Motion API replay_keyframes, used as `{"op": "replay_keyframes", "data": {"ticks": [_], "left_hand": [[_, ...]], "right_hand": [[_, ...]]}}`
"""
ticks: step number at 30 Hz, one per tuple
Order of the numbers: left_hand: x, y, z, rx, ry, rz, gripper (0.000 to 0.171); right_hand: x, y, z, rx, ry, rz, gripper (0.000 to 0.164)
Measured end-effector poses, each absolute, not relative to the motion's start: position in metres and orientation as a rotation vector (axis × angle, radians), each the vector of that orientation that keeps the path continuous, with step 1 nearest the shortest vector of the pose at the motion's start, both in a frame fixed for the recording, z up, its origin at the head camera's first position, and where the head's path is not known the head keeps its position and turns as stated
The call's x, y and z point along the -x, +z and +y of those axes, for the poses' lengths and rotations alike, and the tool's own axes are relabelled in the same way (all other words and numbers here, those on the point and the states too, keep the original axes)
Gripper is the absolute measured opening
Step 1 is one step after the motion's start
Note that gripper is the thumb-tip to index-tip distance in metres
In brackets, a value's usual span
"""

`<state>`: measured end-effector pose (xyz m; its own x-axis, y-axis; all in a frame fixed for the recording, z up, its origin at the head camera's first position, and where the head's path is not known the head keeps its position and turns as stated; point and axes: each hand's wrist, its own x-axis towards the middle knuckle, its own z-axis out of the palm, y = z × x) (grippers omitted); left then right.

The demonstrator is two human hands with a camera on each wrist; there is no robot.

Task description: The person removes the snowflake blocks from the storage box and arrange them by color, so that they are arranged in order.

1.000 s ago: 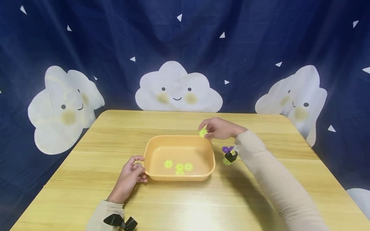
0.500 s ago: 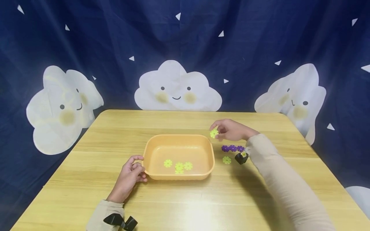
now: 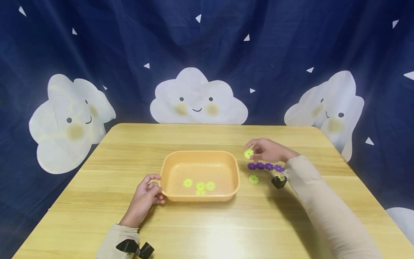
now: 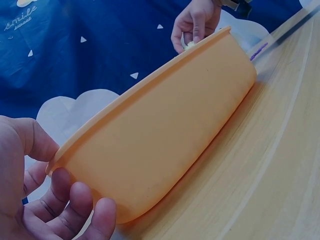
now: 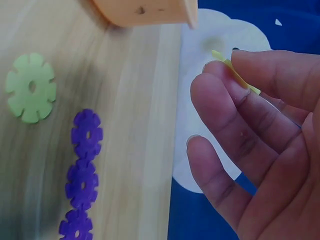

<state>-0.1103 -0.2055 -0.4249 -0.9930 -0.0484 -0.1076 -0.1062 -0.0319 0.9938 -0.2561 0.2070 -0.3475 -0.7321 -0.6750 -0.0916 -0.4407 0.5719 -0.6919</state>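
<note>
An orange plastic tub [image 3: 199,198] stands on the table with several yellow-green notched discs [image 3: 188,183] lying on its floor. At its left end, my left hand [image 3: 145,198] grips the rim, thumb and fingers on either side of the wall [image 4: 150,135]. Past the tub's right end, my right hand [image 3: 270,150] pinches a yellow notched disc [image 3: 248,154] between thumb and fingers, seen edge-on in the right wrist view. Below that hand several purple notched discs [image 3: 260,166] lie in a row, edges meeting. Nearer me is one loose yellow-green disc [image 5: 31,88].
The wooden table [image 3: 181,230] reaches back to a dark blue curtain [image 3: 271,46] printed with white clouds. A black wrist device [image 3: 279,182] on the right sleeve hangs low beside the purple row.
My right hand has moved right and toward me, away from the tub's far rim, with the yellow disc in its fingers. More purple discs show now. My left hand stays put.
</note>
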Motion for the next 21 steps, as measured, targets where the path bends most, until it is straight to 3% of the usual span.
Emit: {"op": "replay_keyframes", "data": {"ticks": [21], "left_hand": [[0.109,-0.423,-0.205,0.181,2.213,2.156,0.038]], "right_hand": [[0.242,-0.370,0.236,0.834,-0.967,2.439,0.035]]}}
